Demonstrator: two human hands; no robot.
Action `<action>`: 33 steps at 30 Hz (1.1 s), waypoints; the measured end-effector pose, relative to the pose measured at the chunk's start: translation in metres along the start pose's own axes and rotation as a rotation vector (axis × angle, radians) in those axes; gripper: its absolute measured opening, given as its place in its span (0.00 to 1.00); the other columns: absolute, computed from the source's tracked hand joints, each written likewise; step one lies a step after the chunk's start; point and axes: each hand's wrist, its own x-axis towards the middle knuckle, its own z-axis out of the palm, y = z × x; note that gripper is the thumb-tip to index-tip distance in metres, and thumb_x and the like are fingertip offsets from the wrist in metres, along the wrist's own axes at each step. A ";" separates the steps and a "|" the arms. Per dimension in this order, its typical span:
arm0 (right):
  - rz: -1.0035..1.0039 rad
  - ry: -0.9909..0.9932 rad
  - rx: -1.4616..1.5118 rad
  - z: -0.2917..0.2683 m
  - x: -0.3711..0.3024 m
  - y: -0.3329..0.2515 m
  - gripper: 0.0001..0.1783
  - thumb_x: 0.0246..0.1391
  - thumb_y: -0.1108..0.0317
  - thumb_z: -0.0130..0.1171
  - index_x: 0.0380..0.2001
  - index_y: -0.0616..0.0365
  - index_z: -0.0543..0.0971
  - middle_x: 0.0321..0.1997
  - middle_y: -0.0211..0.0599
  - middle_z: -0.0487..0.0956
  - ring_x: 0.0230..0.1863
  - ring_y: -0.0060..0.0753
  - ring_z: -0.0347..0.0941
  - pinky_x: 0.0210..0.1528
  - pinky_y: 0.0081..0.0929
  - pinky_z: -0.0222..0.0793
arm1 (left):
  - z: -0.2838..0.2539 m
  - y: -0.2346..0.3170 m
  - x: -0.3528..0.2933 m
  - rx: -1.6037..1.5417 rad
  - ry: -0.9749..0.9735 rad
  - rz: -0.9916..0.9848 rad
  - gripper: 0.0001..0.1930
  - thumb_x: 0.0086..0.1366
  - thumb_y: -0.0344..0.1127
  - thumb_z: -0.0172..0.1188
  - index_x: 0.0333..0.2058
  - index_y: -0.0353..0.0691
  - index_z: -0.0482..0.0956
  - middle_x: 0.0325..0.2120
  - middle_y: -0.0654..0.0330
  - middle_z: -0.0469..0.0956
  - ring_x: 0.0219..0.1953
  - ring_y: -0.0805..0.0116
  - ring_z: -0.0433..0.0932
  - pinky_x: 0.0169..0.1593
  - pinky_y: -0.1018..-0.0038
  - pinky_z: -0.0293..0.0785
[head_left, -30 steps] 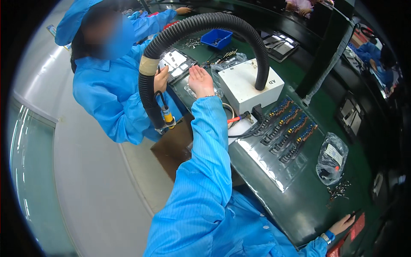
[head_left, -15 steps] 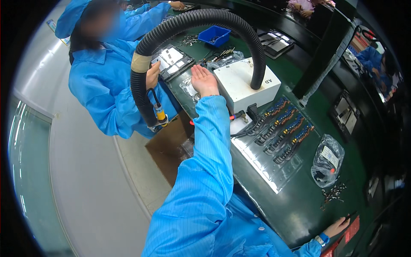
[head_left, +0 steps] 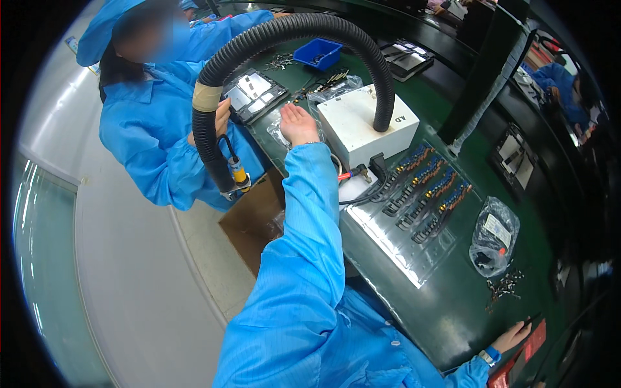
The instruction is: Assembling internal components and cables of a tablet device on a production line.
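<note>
My left hand (head_left: 299, 125) is stretched out palm up, fingers extended, with nothing visible in it. It is beside the white metal box (head_left: 352, 138), over a clear plastic bag (head_left: 277, 134) near the table's edge. At the lower right, my right hand (head_left: 511, 337) has its fingers closed around a slim dark stick-like tool (head_left: 533, 319), whose kind is too small to tell. A red flat piece (head_left: 532, 343) lies beside that hand. On a clear sheet (head_left: 414, 268) between my hands are several rows of short black cables (head_left: 424, 204) with coloured ends.
A black ribbed hose (head_left: 297, 26) arches from the box to a yellow-tipped fitting (head_left: 240, 176). A co-worker in blue (head_left: 149, 129) stands at the left by an opened device (head_left: 259, 90). A cardboard box (head_left: 249, 223), blue bin (head_left: 318, 53), bagged parts (head_left: 495, 236) and loose screws (head_left: 506, 284) are around.
My left hand has shifted slightly left, its palm still up. The whole view has drifted a little too, and more of the red-tipped fitting by my sleeve shows. My right hand keeps its place.
</note>
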 end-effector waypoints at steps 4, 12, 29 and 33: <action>0.040 0.025 0.093 0.000 0.001 0.006 0.19 0.60 0.66 0.42 0.51 0.66 0.63 0.53 0.42 0.67 0.50 0.31 0.63 0.53 0.21 0.58 | 0.001 0.003 0.004 -0.035 0.000 -0.015 0.23 0.64 0.41 0.35 0.56 0.41 0.58 0.58 0.65 0.58 0.59 0.70 0.58 0.60 0.72 0.54; 0.006 0.026 0.039 0.000 -0.001 0.002 0.20 0.60 0.65 0.43 0.52 0.65 0.63 0.51 0.38 0.68 0.47 0.27 0.63 0.49 0.20 0.59 | 0.004 0.009 0.001 -0.005 0.009 -0.010 0.24 0.65 0.43 0.32 0.57 0.41 0.57 0.59 0.65 0.56 0.60 0.69 0.56 0.61 0.72 0.51; 0.060 0.040 0.115 0.001 0.000 -0.004 0.20 0.60 0.66 0.42 0.52 0.66 0.62 0.52 0.40 0.67 0.47 0.29 0.64 0.50 0.21 0.60 | 0.012 0.038 -0.008 0.086 -0.007 -0.204 0.19 0.64 0.39 0.31 0.47 0.37 0.65 0.47 0.60 0.69 0.47 0.70 0.69 0.53 0.70 0.60; 0.073 0.010 0.133 0.000 0.001 0.003 0.20 0.60 0.66 0.42 0.52 0.67 0.61 0.53 0.43 0.66 0.50 0.32 0.63 0.52 0.23 0.59 | 0.001 0.059 0.020 -0.208 -0.066 -0.571 0.18 0.63 0.38 0.31 0.44 0.36 0.66 0.45 0.56 0.70 0.44 0.71 0.70 0.48 0.72 0.64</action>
